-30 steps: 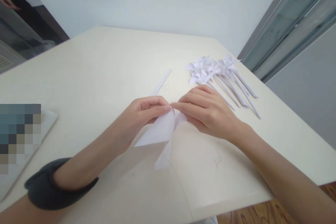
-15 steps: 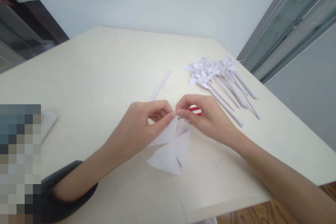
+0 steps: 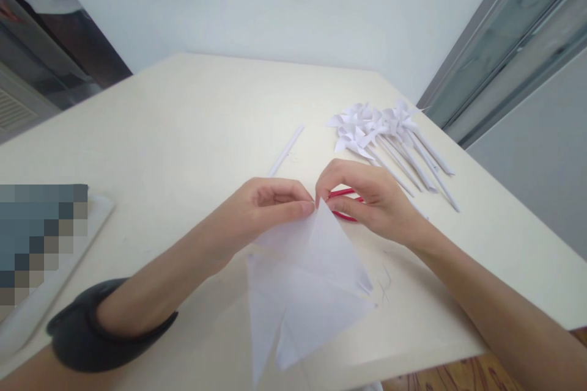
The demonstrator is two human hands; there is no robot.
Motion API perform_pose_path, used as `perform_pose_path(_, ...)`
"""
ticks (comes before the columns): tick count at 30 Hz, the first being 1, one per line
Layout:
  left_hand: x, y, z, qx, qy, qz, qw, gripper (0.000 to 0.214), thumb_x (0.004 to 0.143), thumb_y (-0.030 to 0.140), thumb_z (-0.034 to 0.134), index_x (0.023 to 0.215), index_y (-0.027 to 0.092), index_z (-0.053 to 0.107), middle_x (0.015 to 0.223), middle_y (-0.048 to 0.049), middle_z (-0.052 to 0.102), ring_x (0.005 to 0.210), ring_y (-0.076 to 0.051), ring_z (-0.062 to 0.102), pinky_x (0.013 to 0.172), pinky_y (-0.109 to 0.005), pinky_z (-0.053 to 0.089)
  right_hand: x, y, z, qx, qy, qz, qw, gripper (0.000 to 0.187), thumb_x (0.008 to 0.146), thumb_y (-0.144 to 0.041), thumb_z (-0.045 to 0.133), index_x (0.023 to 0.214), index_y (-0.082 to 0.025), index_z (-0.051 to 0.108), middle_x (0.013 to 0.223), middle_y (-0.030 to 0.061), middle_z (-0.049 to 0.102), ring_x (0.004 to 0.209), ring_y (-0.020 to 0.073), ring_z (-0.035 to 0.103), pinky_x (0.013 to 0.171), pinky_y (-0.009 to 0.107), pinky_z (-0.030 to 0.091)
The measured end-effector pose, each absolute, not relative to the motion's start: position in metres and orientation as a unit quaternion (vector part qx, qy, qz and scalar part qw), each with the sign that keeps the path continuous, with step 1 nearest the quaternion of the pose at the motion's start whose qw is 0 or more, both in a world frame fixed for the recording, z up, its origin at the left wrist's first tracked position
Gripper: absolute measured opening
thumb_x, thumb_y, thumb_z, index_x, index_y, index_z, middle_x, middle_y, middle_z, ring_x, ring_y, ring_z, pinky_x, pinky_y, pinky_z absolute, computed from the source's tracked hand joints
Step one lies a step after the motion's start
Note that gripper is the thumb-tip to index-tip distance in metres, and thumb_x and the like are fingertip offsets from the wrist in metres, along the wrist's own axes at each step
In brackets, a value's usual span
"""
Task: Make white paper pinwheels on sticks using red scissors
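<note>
A white paper pinwheel sheet [image 3: 316, 293], with slits cut in from its edges, hangs from my fingertips over the near part of the table. My left hand [image 3: 275, 211] pinches its upper edge between thumb and forefinger. Close beside it, my right hand [image 3: 367, 195] has thumb and forefinger closed at a pointed corner of the same sheet; the exact fingertip contact is partly hidden. Red-handled scissors [image 3: 345, 216] lie behind my right hand, mostly covered by it. Just beyond my left hand is a rolled white paper stick [image 3: 287, 151].
Several finished white paper pinwheels [image 3: 362, 128] on rolled sticks lie in a bunch at the right back of the white table [image 3: 220, 110]. Thin scraps [image 3: 384, 284] sit near my right forearm. A white flat object [image 3: 98, 214] lies at the left, beside a pixelated area.
The sheet has spread open and swung toward the camera, its flaps lower and wider than before. My fingertips have parted slightly, and more of the scissors' red handles shows.
</note>
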State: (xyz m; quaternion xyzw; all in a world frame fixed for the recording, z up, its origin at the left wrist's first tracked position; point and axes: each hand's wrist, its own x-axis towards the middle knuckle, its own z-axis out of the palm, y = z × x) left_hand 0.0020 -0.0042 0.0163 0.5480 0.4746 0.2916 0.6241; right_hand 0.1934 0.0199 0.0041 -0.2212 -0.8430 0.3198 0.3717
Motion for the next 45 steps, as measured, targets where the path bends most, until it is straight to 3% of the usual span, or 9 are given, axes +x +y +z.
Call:
perform_pose_path(4, -0.001, -0.001, 0.013, 0.567, 0.472, 0.261, 0.622, 0.015, 0.074, 0.034, 0.063, 0.067, 0.02, 0.064, 0.061, 0.0031, 0.059, 0.052, -0.01, 0.052, 0.047, -0.018, 0.036, 0.194, 0.02, 0.005, -0.224, -0.856, 0.322, 0.338, 0.005, 0.086, -0.016, 0.054, 0.084, -0.018, 0.058, 0.086, 0.0009, 0.06, 0.078, 0.0102, 0.056, 0.073, 0.023, 0.045)
perform_pose_path(12, 0.002, -0.008, 0.018, 0.673, 0.479, 0.307, 0.473, 0.012, 0.076, 0.02, 0.06, 0.073, 0.021, 0.072, 0.069, 0.0018, 0.068, 0.065, -0.014, 0.061, 0.059, -0.019, 0.047, 0.192, 0.017, 0.002, -0.276, -0.856, 0.288, 0.33, 0.009, 0.086, -0.01, 0.047, 0.083, -0.017, 0.052, 0.084, -0.0001, 0.056, 0.075, 0.0088, 0.051, 0.069, 0.021, 0.043)
perform_pose_path(21, 0.002, -0.007, 0.019, 0.604, 0.462, 0.295, 0.578, 0.013, 0.075, 0.027, 0.064, 0.064, 0.022, 0.069, 0.06, 0.0032, 0.062, 0.055, -0.01, 0.055, 0.049, -0.018, 0.042, 0.193, 0.023, 0.0, -0.188, -0.774, 0.453, 0.401, 0.003, 0.082, -0.019, 0.06, 0.085, -0.018, 0.061, 0.086, 0.0005, 0.059, 0.079, 0.0106, 0.057, 0.075, 0.026, 0.048)
perform_pose_path(27, 0.001, -0.008, 0.019, 0.596, 0.438, 0.28, 0.612, 0.012, 0.076, 0.027, 0.064, 0.066, 0.021, 0.068, 0.061, 0.0034, 0.061, 0.055, -0.01, 0.055, 0.05, -0.017, 0.041, 0.196, 0.022, 0.003, -0.184, -0.81, 0.417, 0.368, 0.007, 0.085, -0.018, 0.055, 0.081, -0.018, 0.061, 0.082, 0.0008, 0.058, 0.076, 0.0102, 0.056, 0.065, 0.023, 0.045)
perform_pose_path(34, 0.004, -0.011, 0.019, 0.678, 0.48, 0.291, 0.475, 0.014, 0.08, 0.022, 0.057, 0.074, 0.021, 0.069, 0.07, 0.0027, 0.068, 0.067, -0.013, 0.061, 0.06, -0.019, 0.045, 0.195, 0.021, 0.005, -0.269, -0.865, 0.272, 0.325, 0.008, 0.085, -0.013, 0.052, 0.08, -0.017, 0.055, 0.08, -0.0008, 0.055, 0.071, 0.0089, 0.05, 0.064, 0.022, 0.039)
perform_pose_path(38, 0.005, -0.011, 0.017, 0.714, 0.483, 0.286, 0.42, 0.019, 0.083, 0.024, 0.053, 0.081, 0.023, 0.072, 0.075, 0.0027, 0.071, 0.07, -0.014, 0.063, 0.061, -0.02, 0.045, 0.195, 0.022, 0.005, -0.287, -0.858, 0.27, 0.329, 0.005, 0.084, -0.016, 0.057, 0.08, -0.017, 0.055, 0.081, -0.0012, 0.056, 0.073, 0.0089, 0.051, 0.065, 0.021, 0.039)
perform_pose_path(45, 0.002, -0.007, 0.016, 0.751, 0.491, 0.244, 0.367, 0.018, 0.082, 0.021, 0.054, 0.07, 0.021, 0.068, 0.068, 0.0048, 0.068, 0.065, -0.013, 0.059, 0.058, -0.021, 0.041, 0.195, 0.021, 0.004, -0.253, -0.873, 0.296, 0.293, 0.008, 0.087, -0.014, 0.052, 0.08, -0.017, 0.052, 0.081, -0.0011, 0.055, 0.072, 0.0079, 0.05, 0.067, 0.02, 0.039)
